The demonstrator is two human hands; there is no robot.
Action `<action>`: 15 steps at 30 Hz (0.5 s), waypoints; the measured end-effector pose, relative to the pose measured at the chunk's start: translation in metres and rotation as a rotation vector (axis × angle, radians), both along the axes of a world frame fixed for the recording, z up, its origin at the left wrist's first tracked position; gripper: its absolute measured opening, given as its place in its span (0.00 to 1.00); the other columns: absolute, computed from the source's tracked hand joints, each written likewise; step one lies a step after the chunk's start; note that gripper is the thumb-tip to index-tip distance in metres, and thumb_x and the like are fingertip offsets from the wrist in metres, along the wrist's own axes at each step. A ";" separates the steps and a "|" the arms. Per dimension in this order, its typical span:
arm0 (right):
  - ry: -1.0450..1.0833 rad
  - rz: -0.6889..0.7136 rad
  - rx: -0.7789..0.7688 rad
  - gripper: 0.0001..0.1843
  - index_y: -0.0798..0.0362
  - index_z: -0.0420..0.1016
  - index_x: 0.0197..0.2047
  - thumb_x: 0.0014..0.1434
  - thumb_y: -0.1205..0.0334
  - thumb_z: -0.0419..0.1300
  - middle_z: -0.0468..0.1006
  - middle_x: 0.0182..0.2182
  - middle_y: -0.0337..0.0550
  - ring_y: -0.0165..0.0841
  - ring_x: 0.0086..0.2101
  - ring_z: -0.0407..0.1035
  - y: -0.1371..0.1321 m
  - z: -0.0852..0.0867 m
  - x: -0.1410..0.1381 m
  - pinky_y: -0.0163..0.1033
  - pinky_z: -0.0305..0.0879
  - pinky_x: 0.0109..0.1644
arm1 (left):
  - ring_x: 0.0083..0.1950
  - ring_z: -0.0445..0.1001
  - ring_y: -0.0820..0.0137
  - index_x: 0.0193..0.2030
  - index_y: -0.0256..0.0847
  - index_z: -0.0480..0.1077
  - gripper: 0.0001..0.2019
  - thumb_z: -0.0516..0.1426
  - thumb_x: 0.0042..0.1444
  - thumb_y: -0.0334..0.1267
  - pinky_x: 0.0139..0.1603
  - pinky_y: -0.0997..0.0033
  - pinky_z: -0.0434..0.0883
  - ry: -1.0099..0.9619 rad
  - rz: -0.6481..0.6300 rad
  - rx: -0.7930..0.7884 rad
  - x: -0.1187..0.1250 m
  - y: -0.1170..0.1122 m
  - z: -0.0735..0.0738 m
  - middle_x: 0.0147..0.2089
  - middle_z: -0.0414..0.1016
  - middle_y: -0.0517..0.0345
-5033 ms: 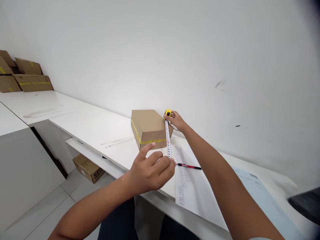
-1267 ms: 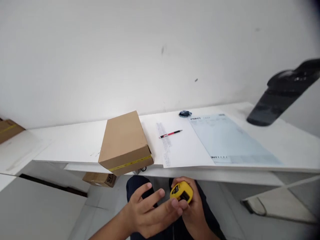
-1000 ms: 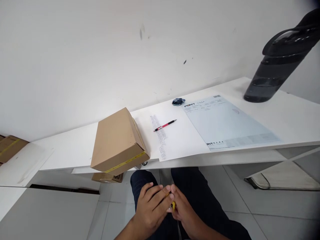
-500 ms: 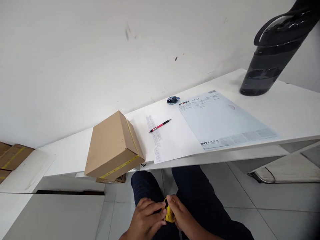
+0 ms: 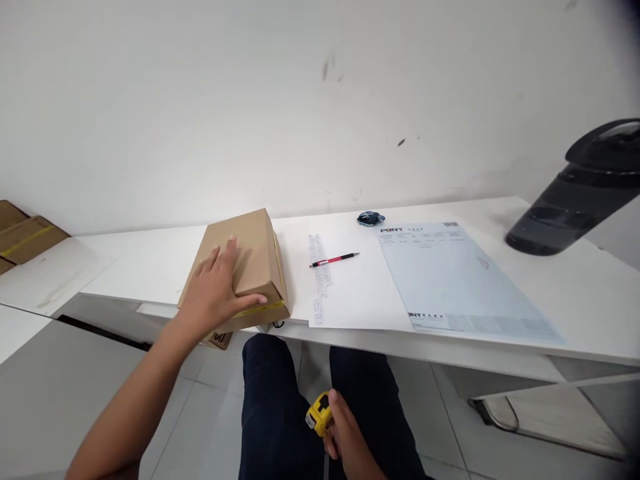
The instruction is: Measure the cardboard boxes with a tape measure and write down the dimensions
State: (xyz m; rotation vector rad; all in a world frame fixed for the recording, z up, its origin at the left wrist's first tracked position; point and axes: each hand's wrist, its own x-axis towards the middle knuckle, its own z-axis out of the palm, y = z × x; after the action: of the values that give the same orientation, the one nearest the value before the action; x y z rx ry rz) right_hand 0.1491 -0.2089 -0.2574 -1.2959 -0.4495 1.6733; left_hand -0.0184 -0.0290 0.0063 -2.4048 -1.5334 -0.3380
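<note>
My left hand (image 5: 213,287) rests on the top of a closed cardboard box (image 5: 253,233), fingers spread and thumb out over the near edge. Yellow tape runs round the sides of the box, which sits at the front edge of the white desk (image 5: 150,267). Low in front of my lap, my right hand (image 5: 345,430) is closed round a yellow and black tape measure (image 5: 320,413). Its metal hook end faces left, and part of the case is hidden by my fingers.
Right of the box lie a handwritten sheet (image 5: 365,300) with a red and black pen (image 5: 334,260) on it, a bluish printed form (image 5: 440,273) and a small dark blue crumpled item (image 5: 371,219). A dark bottle (image 5: 565,207) stands at the right. More cartons (image 5: 30,237) are at far left.
My left hand has left the tape measure and moved up and left onto the box. My right hand keeps the tape measure near my lap. The camera view has shifted.
</note>
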 end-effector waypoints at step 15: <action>-0.019 0.072 0.163 0.42 0.51 0.65 0.34 0.46 0.16 0.54 0.69 0.17 0.32 0.20 0.10 0.51 -0.001 0.006 -0.009 0.30 0.41 0.16 | 0.47 0.76 0.48 0.37 0.37 0.75 0.45 0.55 0.36 0.82 0.48 0.53 0.76 -0.908 0.359 0.086 -0.155 0.008 -0.027 0.37 0.79 0.48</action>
State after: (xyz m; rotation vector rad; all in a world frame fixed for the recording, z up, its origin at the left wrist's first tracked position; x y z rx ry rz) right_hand 0.1404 -0.2099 -0.2517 -1.1889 -0.6378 1.6477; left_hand -0.1737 -0.0206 -0.0207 -1.9073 -2.1654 -1.5124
